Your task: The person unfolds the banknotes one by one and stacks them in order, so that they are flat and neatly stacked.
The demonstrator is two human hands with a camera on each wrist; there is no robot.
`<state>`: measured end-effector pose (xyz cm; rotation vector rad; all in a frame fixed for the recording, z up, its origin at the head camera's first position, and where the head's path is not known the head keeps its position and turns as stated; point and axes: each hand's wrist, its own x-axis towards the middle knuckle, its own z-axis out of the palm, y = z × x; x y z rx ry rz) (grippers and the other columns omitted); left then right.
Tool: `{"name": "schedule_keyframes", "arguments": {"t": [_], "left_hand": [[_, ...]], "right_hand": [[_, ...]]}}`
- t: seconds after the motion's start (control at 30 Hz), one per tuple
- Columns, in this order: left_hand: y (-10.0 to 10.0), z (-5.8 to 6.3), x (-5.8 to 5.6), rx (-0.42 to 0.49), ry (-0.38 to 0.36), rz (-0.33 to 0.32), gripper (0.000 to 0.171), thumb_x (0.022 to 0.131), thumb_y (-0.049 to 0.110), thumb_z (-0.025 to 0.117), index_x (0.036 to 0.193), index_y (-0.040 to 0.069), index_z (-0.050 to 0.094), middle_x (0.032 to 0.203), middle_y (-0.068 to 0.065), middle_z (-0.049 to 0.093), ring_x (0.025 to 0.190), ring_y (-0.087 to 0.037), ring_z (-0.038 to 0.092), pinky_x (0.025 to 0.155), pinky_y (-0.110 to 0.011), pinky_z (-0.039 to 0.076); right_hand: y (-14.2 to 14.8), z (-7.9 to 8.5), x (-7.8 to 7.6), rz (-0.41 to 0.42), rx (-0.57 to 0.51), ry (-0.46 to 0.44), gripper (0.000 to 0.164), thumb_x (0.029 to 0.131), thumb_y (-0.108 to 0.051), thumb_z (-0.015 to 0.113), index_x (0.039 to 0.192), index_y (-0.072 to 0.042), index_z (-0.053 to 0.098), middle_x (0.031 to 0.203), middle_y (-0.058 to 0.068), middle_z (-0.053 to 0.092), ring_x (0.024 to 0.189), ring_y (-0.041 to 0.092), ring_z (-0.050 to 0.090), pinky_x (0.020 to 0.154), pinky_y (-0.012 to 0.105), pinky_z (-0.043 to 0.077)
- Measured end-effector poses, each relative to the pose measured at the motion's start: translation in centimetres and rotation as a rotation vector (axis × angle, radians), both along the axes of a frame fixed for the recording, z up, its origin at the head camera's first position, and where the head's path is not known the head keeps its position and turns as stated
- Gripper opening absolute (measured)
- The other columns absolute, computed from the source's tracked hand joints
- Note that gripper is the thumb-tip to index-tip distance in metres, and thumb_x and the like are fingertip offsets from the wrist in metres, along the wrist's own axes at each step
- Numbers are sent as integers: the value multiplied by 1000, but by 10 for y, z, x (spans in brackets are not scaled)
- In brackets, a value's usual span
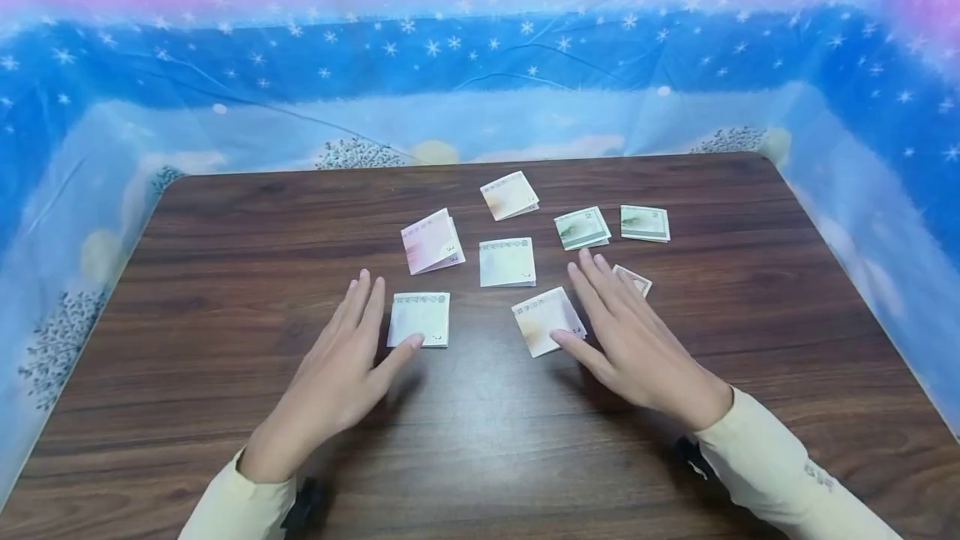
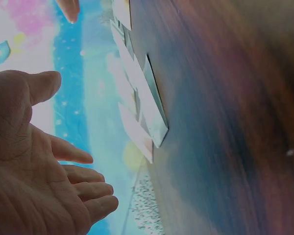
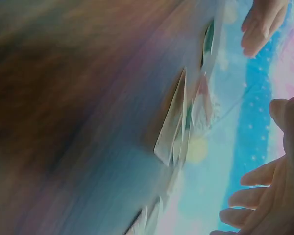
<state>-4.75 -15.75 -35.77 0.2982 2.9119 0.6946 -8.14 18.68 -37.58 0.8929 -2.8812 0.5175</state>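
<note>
**Eight folded, printed paper notes (image 1: 507, 262) on dark brown wood-grain worktop (image 1: 480, 457); nothing gripped**

Nearest left hand (image 1: 341, 373): a pale green square folded note (image 1: 420, 317) lying at its right, thumb tip overlapping the lower edge in head view. Nearest right hand (image 1: 637, 348): a beige-brown folded note (image 1: 542, 319), tilted, thumb over its right edge. Both hands empty, fingers straight, thumbs apart – wrist views show them raised off the worktop.

Another pale green note sits mid-group; a pink folded note (image 1: 431, 242) to its left, a second beige-brown folded note (image 1: 508, 195) behind. Two darker green folded notes (image 1: 645, 222) side by side, back right, near right fingertips. A small brownish note (image 1: 637, 280) – mostly hidden behind right hand.

Pale cream sleeves (image 1: 772, 461) on both arms. Beyond the worktop, blue-and-pink cloth (image 1: 480, 48) with white snowflakes.
</note>
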Motion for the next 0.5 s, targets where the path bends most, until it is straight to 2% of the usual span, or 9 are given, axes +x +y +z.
{"name": "schedule_keyframes", "arguments": {"t": [0.13, 0.23, 0.37, 0.5], "left_hand": [[-2, -1, -14, 30, -23, -16, 91, 103, 61, 41, 159, -5, 13, 167, -23, 4, 154, -38, 5, 120, -59, 17], [-2, -2, -25, 38, -28, -25, 89, 103, 58, 45, 158, -5, 15, 167, -23, 7, 154, -38, 7, 120, -58, 17], [0, -4, -39, 32, -40, -34, 86, 104, 54, 48, 158, -5, 17, 166, -23, 10, 154, -37, 8, 121, -56, 16], [2, -7, -51, 32, -44, -54, 84, 104, 52, 48, 158, -6, 19, 166, -24, 11, 154, -38, 8, 121, -56, 16]], "right_hand": [[-13, 3, -12, 25, -72, -112, 79, 105, -52, 48, 159, -1, 22, 168, 15, 13, 154, 32, 12, 121, 56, 17], [-25, 5, -21, 36, -127, -197, 80, 104, -55, 47, 160, -3, 23, 168, 11, 15, 154, 30, 15, 122, 53, 18], [-41, 7, -33, 48, -191, -301, 81, 102, -57, 49, 159, -3, 26, 166, 12, 23, 152, 31, 21, 121, 51, 22], [-58, 7, -47, 64, -237, -366, 78, 102, -52, 54, 157, -3, 30, 161, 14, 33, 149, 30, 30, 118, 50, 28]]}}
